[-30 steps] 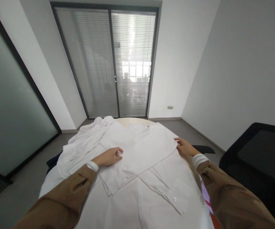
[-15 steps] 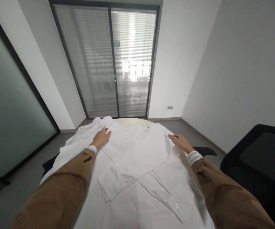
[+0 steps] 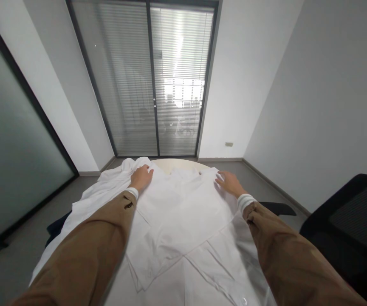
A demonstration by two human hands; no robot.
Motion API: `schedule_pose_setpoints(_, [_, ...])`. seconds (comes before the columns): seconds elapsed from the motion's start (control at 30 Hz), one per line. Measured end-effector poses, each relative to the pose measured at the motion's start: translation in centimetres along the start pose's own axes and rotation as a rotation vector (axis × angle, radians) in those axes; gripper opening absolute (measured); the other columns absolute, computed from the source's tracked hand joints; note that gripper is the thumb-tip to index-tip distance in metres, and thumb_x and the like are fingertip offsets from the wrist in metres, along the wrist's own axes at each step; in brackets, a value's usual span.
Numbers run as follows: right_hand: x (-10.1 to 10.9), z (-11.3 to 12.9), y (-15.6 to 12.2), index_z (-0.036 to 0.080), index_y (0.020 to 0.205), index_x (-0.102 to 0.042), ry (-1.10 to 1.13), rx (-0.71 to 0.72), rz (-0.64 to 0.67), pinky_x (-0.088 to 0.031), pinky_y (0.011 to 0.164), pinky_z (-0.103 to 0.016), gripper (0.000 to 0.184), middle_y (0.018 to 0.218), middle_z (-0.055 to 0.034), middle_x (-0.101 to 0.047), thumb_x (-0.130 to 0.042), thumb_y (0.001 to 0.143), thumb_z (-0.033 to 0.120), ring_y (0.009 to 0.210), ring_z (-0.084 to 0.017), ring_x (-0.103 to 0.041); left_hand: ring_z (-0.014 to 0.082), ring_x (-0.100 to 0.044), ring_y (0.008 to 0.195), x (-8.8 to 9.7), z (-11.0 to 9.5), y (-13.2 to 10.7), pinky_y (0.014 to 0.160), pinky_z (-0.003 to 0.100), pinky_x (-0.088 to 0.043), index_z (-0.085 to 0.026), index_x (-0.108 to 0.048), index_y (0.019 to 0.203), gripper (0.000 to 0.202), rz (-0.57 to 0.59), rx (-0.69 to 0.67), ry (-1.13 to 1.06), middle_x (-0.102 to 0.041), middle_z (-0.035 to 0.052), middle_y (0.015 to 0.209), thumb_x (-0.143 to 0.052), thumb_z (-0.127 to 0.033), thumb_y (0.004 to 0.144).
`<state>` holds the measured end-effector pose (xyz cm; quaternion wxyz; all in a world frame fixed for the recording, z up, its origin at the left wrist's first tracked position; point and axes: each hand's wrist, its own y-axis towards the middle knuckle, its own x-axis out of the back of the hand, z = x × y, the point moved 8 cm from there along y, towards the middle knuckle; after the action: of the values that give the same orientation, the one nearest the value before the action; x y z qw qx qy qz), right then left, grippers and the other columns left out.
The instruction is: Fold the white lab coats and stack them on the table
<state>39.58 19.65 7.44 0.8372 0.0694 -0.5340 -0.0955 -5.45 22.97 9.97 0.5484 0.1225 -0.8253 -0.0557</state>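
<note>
A white coat point(image 3: 183, 204) lies spread on the table, its collar at the far end and its sleeves folded inward across the body. My left hand point(image 3: 141, 176) rests at the coat's far left shoulder, thumb apart from the fingers. On the far right shoulder lies my right hand point(image 3: 230, 182), its fingers stretched out and spread over the cloth. Under my left forearm, more bunched white cloth point(image 3: 107, 182) covers the table's left side. The coat's lower end runs out of view toward me.
The pale round tabletop's far edge point(image 3: 177, 163) shows beyond the collar. A black mesh chair point(image 3: 349, 229) stands close on the right, with its armrest point(image 3: 277, 208) near my right sleeve. Dark blue cloth point(image 3: 56, 227) hangs at the left. Glass doors with blinds point(image 3: 180, 106) are ahead.
My right hand has moved inward to the left and slightly farther away, its fingers now spread. My left hand has shifted a little right and away. The view has tilted slightly.
</note>
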Motion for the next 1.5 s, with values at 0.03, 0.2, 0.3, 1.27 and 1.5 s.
schedule_pose_setpoints(0.03, [-0.6, 1.0, 0.3, 0.020, 0.138, -0.056, -0.040, 0.032, 0.025, -0.034, 0.112, -0.046, 0.051, 0.147, -0.0122, -0.053, -0.062, 0.090, 0.038, 0.137, -0.032, -0.044, 0.0375, -0.061, 0.118, 0.1, -0.3, 0.1, 0.094, 0.045, -0.046, -0.016, -0.062, 0.125, 0.045, -0.019, -0.008, 0.019, -0.067, 0.0200, 0.124, -0.048, -0.046, 0.094])
schedule_pose_setpoints(0.2, [-3.0, 4.9, 1.7, 0.023, 0.141, -0.052, -0.151, 0.104, 0.083, -0.025, 0.115, -0.057, 0.047, 0.152, -0.0096, -0.049, -0.051, 0.098, 0.042, 0.147, -0.034, -0.028, 0.0384, -0.060, 0.118, -0.4, -1.7, 1.4, 0.093, 0.045, -0.047, -0.013, -0.062, 0.126, 0.050, -0.025, -0.041, 0.032, -0.063, 0.0224, 0.129, -0.050, -0.047, 0.093])
schedule_pose_setpoints(0.3, [-3.7, 5.8, 2.7, 0.019, 0.135, -0.058, -0.163, 0.079, 0.091, -0.026, 0.114, -0.056, 0.046, 0.146, -0.0124, -0.054, -0.046, 0.100, 0.045, 0.146, -0.034, -0.029, 0.0370, -0.062, 0.118, -1.1, -2.0, 2.5, 0.095, 0.044, -0.046, -0.014, -0.055, 0.136, 0.055, 0.013, -0.041, -0.001, -0.067, 0.0201, 0.126, -0.053, -0.046, 0.091])
schedule_pose_setpoints(1.27, [-5.8, 1.4, 2.6, 0.030, 0.159, -0.025, -0.291, -0.213, 0.139, -0.013, 0.112, -0.072, 0.073, 0.167, -0.0098, -0.017, -0.026, 0.096, 0.067, 0.148, -0.047, -0.017, 0.0290, -0.037, 0.143, -1.9, -6.7, -1.2, 0.117, 0.044, -0.026, -0.025, -0.049, 0.144, 0.047, -0.147, -0.698, 0.186, -0.038, 0.0098, 0.158, -0.045, -0.035, 0.098])
schedule_pose_setpoints(1.5, [-2.6, -1.8, 2.9, 0.008, 0.150, -0.039, -0.118, -0.329, -0.079, -0.041, 0.103, -0.053, 0.062, 0.135, -0.0283, -0.057, -0.047, 0.096, 0.038, 0.127, -0.038, -0.054, 0.0350, -0.029, 0.148, -7.9, -5.9, -3.1, 0.120, 0.054, -0.017, -0.026, -0.043, 0.151, 0.057, 0.064, -0.714, 0.421, -0.038, 0.0110, 0.159, -0.044, -0.047, 0.098])
